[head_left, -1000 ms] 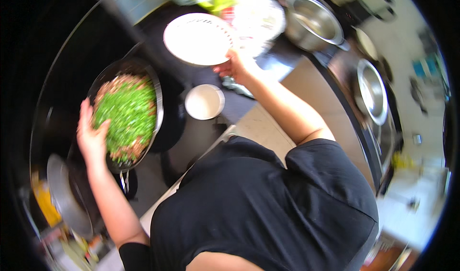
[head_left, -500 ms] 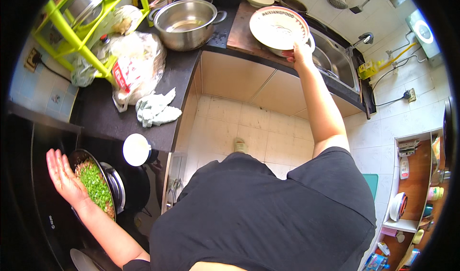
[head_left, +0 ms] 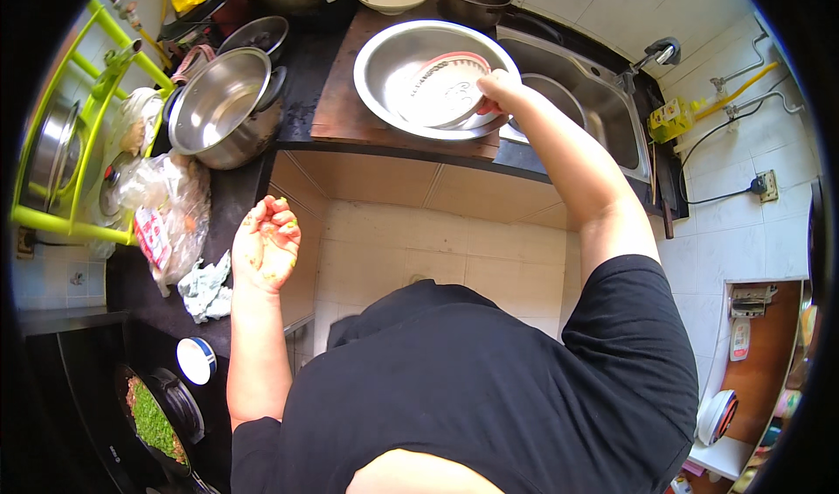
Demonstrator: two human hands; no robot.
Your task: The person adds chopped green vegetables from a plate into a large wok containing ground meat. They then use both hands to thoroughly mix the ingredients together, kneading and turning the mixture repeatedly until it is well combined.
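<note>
My right hand (head_left: 502, 90) grips the rim of a white dish (head_left: 444, 94) with a red edge and dark markings. The dish sits tilted inside a wide stainless steel basin (head_left: 374, 73), which rests on a brown wooden board (head_left: 336, 118). Palm up over the counter's edge, my left hand (head_left: 269, 248) is empty-handed, its fingers loosely curled and apart. Small green and brown bits cling to its palm and fingertips. At the lower left, a dark pan (head_left: 194, 471) on the stove holds chopped greens (head_left: 156, 426) over brown minced food.
A two-handled steel pot (head_left: 218, 101), a plastic bag (head_left: 175, 206) and a crumpled cloth (head_left: 207, 289) line the left counter, beside a green rack (head_left: 74, 223). A small white-and-blue bowl (head_left: 197, 360) stands near the stove. The sink (head_left: 603, 114) lies right of the board.
My left hand has left the space over the pan and swung toward the counter's edge. My right hand has brought the dish left and down into the basin. The view has turned right.
</note>
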